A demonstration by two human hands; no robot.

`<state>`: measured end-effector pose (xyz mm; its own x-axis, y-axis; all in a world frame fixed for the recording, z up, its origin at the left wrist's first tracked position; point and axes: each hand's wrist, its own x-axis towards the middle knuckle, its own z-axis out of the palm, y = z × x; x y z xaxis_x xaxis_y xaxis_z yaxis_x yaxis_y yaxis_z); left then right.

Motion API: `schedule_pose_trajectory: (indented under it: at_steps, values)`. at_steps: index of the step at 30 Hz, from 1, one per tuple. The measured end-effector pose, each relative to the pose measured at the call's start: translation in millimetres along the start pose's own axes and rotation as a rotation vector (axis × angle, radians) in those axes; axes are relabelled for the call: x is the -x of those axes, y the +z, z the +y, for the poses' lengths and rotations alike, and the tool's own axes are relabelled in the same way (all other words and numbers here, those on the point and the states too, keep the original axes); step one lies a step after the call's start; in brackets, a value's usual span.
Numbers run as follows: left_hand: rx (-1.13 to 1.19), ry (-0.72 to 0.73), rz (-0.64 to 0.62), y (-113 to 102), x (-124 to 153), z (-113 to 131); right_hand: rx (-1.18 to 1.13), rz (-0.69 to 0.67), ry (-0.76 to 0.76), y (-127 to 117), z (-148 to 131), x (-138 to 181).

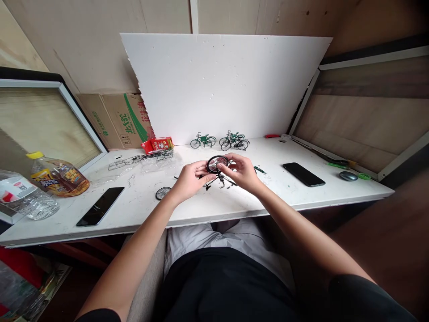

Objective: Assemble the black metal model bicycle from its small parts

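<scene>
A small black spoked wheel (217, 164) is pinched by my right hand (244, 173), with the thumb over its face. My left hand (191, 180) closes on the black frame of a model bicycle (221, 180), just below the wheel. The left fingertips reach the wheel's left rim. Whether wheel and frame are joined is hidden by my fingers. Another spoked wheel (163, 193) lies flat on the white table, beside my left wrist. A small dark green part (259, 170) rests to the right of my right hand.
Behind my hands stand green model bicycles (203, 140) before a white board (221, 85). Black part frames (144, 158) and a red packet (157, 145) lie back left. Phones (100, 206) (303, 174) flank me, with bottles (58, 175) far left and a mouse (348, 176) far right.
</scene>
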<state>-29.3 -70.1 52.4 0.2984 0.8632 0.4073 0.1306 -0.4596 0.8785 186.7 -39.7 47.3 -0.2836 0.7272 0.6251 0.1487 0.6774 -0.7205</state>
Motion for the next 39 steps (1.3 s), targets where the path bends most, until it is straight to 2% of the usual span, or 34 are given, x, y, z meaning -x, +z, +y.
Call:
schedule_pose_trajectory:
  at_steps: [4,9,18,26,31,39]
  values:
    - [-0.093,0.096,0.094,0,1,4,-0.011,0.038,-0.057,1,-4,1]
    - [-0.155,0.166,0.132,0,4,8,-0.02,0.054,-0.074,1,-7,3]
    - [-0.043,0.142,0.159,2,5,9,-0.105,0.022,-0.089,-1,-8,3]
    - [-0.1,0.188,0.257,4,10,15,-0.087,-0.023,-0.096,-1,-26,6]
    - [-0.122,0.231,0.265,6,11,17,-0.071,-0.03,-0.121,1,-30,6]
    - [-0.098,0.195,0.256,6,11,17,-0.131,-0.086,-0.102,-3,-25,3]
